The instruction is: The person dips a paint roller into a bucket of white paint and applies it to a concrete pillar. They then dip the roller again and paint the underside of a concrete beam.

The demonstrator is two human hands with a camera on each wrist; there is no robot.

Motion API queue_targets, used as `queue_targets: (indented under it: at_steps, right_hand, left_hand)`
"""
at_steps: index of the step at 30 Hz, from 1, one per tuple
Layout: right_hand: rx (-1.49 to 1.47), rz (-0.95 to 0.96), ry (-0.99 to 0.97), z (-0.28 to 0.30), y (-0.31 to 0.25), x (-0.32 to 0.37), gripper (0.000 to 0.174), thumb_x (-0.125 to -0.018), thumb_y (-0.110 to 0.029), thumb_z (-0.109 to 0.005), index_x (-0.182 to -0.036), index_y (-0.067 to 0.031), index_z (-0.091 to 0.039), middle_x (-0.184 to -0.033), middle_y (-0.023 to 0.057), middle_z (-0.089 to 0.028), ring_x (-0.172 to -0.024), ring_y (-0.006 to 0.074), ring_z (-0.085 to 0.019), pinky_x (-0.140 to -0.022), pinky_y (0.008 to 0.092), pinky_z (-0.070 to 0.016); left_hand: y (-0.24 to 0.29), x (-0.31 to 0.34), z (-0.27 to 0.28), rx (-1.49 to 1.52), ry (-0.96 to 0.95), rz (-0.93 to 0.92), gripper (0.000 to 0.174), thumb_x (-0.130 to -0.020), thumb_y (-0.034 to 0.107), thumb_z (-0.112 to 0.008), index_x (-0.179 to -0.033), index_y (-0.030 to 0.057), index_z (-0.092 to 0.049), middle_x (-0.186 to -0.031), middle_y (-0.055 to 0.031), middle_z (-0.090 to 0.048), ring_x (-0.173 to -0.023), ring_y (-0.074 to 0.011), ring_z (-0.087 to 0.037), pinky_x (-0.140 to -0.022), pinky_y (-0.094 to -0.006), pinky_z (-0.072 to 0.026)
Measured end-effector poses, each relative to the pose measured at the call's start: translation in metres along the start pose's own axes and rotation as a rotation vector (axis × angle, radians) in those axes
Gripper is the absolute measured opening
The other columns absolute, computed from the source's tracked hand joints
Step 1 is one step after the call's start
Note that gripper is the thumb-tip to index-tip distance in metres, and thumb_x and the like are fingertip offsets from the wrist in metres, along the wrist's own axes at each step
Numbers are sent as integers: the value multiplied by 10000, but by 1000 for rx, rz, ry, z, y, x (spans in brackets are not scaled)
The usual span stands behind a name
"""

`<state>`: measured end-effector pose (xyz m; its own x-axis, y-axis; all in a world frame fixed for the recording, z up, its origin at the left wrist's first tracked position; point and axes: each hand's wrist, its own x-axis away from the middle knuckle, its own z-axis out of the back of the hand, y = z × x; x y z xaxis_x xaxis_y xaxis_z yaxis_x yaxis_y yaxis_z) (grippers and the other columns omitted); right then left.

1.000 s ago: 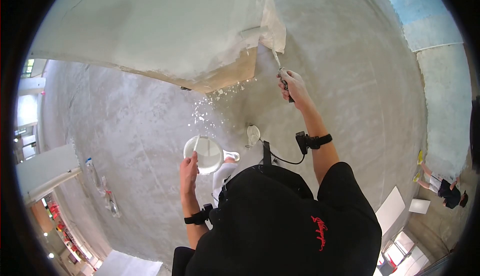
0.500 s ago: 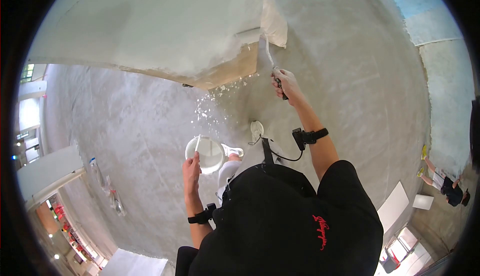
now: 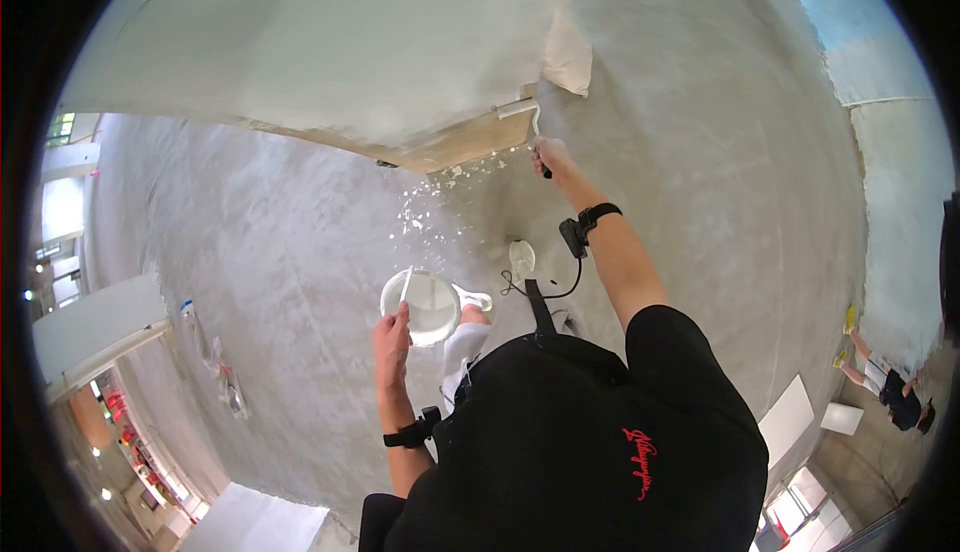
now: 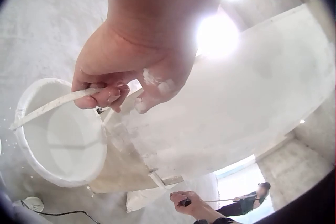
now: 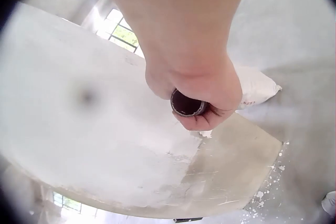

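My left hand (image 3: 392,344) grips the pale strap handle (image 4: 50,108) of a white bucket (image 4: 65,183), which hangs below it at my left side. White smears mark that hand in the left wrist view. My right hand (image 3: 558,160) is wrapped round the dark grip of a paint roller (image 3: 517,108). In the right wrist view, the hollow end of the grip (image 5: 188,104) faces the camera and the hand hides the roller head. The roller head lies at the lower corner of a pale wall (image 3: 330,52), over the border of its bare tan strip (image 3: 460,147).
A whitish sack (image 3: 568,57) stands by the wall's corner. White splashes (image 3: 430,214) dot the concrete floor in front of my shoes (image 3: 521,257). Clear plastic wrapping (image 3: 215,357) lies at left. Another person (image 3: 900,392) is far right. A cable (image 3: 560,295) runs to my right wrist.
My right hand and the roller have moved in toward the wall's corner, and the roller head has come down to its lower border. The left hand still holds the bucket, with the view shifted slightly.
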<state>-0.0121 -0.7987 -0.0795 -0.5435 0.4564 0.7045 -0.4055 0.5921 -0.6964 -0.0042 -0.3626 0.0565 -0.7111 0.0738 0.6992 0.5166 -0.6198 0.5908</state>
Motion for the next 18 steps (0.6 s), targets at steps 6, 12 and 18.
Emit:
queue_targets:
  at_steps: [6, 12, 18]
  right_hand:
    - [0, -23, -45, 25, -14, 36, 222, -936, -213, -472, -828, -22, -512, -601, 0, -459, -414, 78, -388, -376, 238, -323]
    - [-115, 53, -111, 34, -53, 105, 266, -967, -275, -473, -913, -19, -517, -616, -4, -462, -415, 66, -379, -379, 231, -315]
    - [-68, -68, -60, 31, -17, 27, 262, -967, -256, -455, -825, -39, -491, -593, 2, -447, -428, 92, -392, -388, 249, -330]
  left_hand:
    - [-5, -5, -1, 6, 6, 11, 534, -879, 497, -611, -836, -36, -594, -597, -3, -465, -513, -97, -461, -477, -247, -381]
    - [-16, -11, 3, 37, 20, 14, 536, -876, 508, -608, -812, -24, -592, -583, 7, -460, -496, -87, -451, -466, -240, -372]
    - [-8, -5, 4, 96, 78, 39, 543, -876, 507, -605, -820, -33, -591, -562, 18, -420, -489, -88, -429, -462, -246, -361]
